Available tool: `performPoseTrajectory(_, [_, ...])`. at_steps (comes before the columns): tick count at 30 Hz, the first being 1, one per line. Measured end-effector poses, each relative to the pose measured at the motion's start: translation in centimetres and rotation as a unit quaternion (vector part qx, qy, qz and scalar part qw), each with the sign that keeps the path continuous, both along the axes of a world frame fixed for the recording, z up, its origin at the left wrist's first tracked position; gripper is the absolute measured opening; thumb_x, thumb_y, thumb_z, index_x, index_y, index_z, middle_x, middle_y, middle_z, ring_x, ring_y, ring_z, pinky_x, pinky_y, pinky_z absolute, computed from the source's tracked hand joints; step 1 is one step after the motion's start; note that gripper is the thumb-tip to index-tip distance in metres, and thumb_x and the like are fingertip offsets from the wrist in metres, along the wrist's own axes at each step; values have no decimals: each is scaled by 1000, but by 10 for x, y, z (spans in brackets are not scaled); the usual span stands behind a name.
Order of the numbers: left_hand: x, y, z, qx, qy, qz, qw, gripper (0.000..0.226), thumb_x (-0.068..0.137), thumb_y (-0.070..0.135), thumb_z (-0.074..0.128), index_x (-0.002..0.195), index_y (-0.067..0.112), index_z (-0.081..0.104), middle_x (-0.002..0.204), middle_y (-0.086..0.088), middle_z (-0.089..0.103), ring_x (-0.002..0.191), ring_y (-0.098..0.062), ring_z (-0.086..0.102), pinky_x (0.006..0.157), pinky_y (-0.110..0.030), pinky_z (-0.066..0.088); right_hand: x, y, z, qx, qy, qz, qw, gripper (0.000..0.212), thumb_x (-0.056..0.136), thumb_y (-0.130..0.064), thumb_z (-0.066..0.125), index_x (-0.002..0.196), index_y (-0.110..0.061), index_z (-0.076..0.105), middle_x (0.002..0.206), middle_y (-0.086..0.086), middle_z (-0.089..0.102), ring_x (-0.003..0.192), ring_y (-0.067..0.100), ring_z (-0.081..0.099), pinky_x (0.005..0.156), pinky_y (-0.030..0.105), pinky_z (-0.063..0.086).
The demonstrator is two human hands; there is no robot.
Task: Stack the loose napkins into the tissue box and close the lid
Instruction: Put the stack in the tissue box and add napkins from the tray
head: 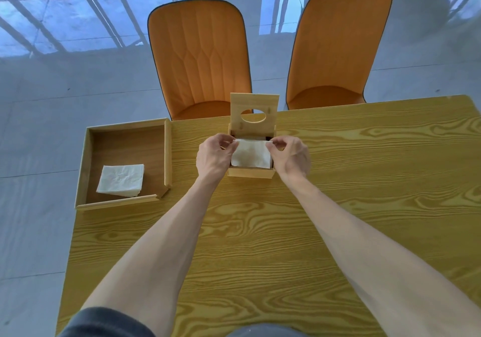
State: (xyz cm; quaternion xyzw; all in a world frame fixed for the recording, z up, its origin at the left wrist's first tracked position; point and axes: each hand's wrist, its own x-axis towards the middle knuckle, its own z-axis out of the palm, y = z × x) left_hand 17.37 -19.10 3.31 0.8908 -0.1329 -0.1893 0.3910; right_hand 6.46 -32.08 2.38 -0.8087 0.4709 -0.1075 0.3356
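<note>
Wooden tissue box (250, 173) stands on the wood-grain counter (338, 180), toward its far edge. This box is the reference for all positions below.

Lid (254, 111): raised upright at the far side of the box, oval opening visible through it. Box is open.

Napkin (251, 153): white, held over the box opening, its near edge lying across the near wall of the box. It is tilted, far edge higher.

Left hand (212, 155): at the left side of the box, thumb and fingertips pinched together on the napkin's far left corner.

Right hand (290, 157): at the right side of the box, thumb and fingertips pinched together on the napkin's far right corner. Both grips are clamped on the same napkin.

Wooden tray (168, 151): left of the box, at the counter's left edge, well apart from the box. Its near right corner has a gap between the walls.

Stack of napkins (121, 180): white, folded, lying inside the tray toward its near side.

Two orange chairs (199, 58) beyond the box, tucked to the counter's far edge; one directly behind the box, the other behind and to its right.

Floor (39, 128): pale glossy tile, left of and beyond the box.
</note>
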Motion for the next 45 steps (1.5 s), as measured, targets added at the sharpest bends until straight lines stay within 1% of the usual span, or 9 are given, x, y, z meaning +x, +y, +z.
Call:
performPoseTrajectory(8, [4,9,-4,12,-7,-12,1000,30,89,33,69,117,24,64,90,7,65,85,-16,65,73,-38,57,0,2,-7,-4,12,3,1000,26,88,-30,73,108,-19,61,103,2,67,90,19,64,70,32,51])
performPoseTrajectory(18, [11,76,8,18,15,3,1000,24,92,37,63,112,24,68,98,4,69,93,-16,66,81,-39,58,-8,30,15,-61,-36,19,997,29,94,-28,63,120,-19,58,114,2,59,87,12,54,55,17,32])
performPoseTrajectory(24, [25,141,20,46,20,21,999,23,93,36,60,109,23,70,98,0,71,90,-18,67,79,-37,56,17,90,35,-84,-96,81,989,11,96,-29,59,102,-22,66,93,-4,70,82,12,64,67,26,50])
performPoseTrajectory(32, [68,232,31,135,-10,49,990,30,94,36,57,117,21,68,110,0,71,94,-19,65,73,-30,45,75,182,43,48,13,211,976,28,95,-35,58,113,-16,70,108,1,74,100,18,68,80,29,52])
performPoseTrajectory(39, [109,274,11,133,60,91,985,52,97,32,55,143,11,47,142,-13,54,130,-29,51,103,-39,41,128,238,33,213,79,202,953,48,97,-29,56,139,-6,53,140,12,58,124,28,59,108,38,44])
performPoseTrajectory(41, [119,276,5,112,107,98,983,58,98,33,52,149,9,38,151,-13,44,138,-29,43,112,-41,37,141,245,27,230,94,187,950,38,99,-26,51,130,-7,60,132,11,62,123,29,56,99,33,45])
performPoseTrajectory(42, [124,277,1,101,129,98,982,60,99,34,51,151,9,33,155,-13,39,141,-28,39,115,-42,34,147,246,21,236,99,174,951,25,99,-24,49,108,-10,67,110,9,66,108,30,58,83,32,47])
performPoseTrajectory(43, [127,277,-3,94,149,98,980,63,100,34,49,153,8,29,157,-13,34,144,-27,35,117,-43,31,153,249,16,238,102,159,953,24,99,-23,46,81,-14,60,85,4,59,88,28,55,65,31,42])
performPoseTrajectory(45, [132,275,-10,90,173,96,976,65,100,34,46,154,7,23,161,-12,27,146,-27,30,118,-42,27,162,253,9,244,116,136,953,38,99,-22,44,63,-20,31,69,-3,36,68,21,40,52,30,29])
